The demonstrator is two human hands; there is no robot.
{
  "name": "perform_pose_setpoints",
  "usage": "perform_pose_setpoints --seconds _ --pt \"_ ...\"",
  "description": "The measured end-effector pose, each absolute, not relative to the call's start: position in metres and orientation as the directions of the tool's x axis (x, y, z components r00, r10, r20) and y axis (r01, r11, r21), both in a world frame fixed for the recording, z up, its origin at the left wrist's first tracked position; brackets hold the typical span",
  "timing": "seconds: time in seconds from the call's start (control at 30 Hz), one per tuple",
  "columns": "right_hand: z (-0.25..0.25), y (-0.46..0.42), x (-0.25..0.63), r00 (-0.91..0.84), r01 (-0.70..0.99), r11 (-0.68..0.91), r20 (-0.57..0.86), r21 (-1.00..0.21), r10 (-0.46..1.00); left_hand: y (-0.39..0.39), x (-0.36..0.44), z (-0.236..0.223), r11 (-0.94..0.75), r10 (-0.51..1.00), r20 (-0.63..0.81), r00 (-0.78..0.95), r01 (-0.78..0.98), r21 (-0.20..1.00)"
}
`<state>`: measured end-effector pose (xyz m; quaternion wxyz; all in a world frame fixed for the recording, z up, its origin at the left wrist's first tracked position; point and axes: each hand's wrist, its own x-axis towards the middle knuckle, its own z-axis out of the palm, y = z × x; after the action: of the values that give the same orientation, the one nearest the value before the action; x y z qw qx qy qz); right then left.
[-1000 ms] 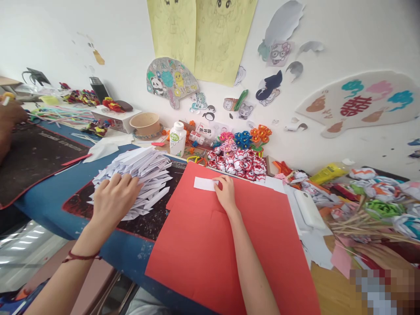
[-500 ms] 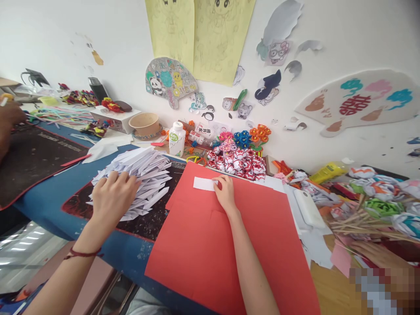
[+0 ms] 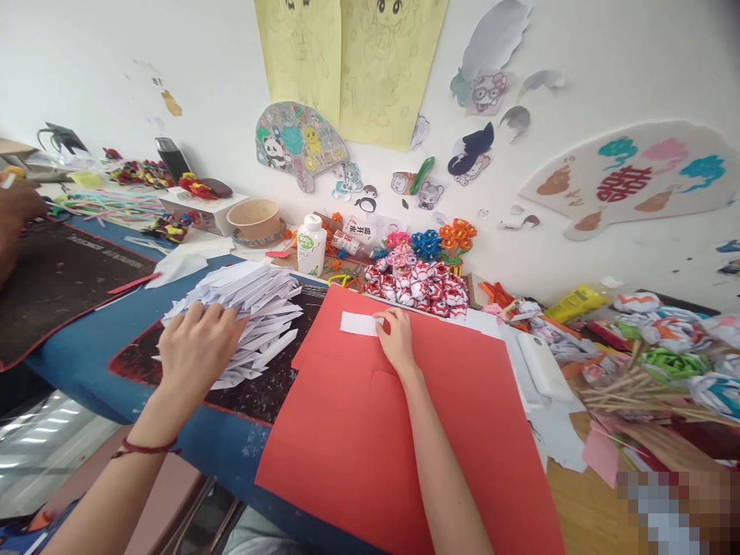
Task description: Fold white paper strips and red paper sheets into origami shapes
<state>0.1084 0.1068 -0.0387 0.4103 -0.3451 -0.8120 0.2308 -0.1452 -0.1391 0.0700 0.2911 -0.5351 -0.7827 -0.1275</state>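
On the left, my left hand (image 3: 198, 343) rests over a heap of folded white paper strips (image 3: 263, 312). Its fingers are curled, and the fingertips are hidden, so what they grip cannot be made out. My right hand (image 3: 396, 333) pinches the right end of a small white paper rectangle (image 3: 357, 324) between thumb and fingers. That rectangle lies flat against the upper part of a large red paper sheet (image 3: 341, 432). The right forearm crosses over the red sheet.
A white bottle (image 3: 311, 245), yellow-handled scissors (image 3: 345, 280) and red-and-white paper flowers (image 3: 422, 285) line the wall side. At right lie a white case (image 3: 542, 364) and paper flowers on sticks (image 3: 674, 362). Other people's hands show at left (image 3: 20, 204) and right (image 3: 674, 447).
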Motion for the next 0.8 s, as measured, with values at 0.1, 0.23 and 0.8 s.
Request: perform_pose_setpoints --seconds 0.1,0.23,0.8 --pt "-0.0382 0.1062 0.1084 -0.426 0.37 0.656 0.507 -0.658 0.749 -0.1382 -0.1438 0.0712 0.399 0.764 0.587 -0.269 0.911 -0.102" --pt "-0.0383 0.1067 0.1084 -0.43 0.366 0.656 0.505 -0.66 0.748 -0.1381 -0.1409 0.0733 0.4 0.773 0.591 -0.231 0.9 -0.171" --pt "-0.0394 0.108 0.1086 -0.426 0.381 0.662 0.513 -0.646 0.745 -0.1388 -0.1387 0.0732 0.371 0.763 0.605 -0.228 0.921 -0.121"
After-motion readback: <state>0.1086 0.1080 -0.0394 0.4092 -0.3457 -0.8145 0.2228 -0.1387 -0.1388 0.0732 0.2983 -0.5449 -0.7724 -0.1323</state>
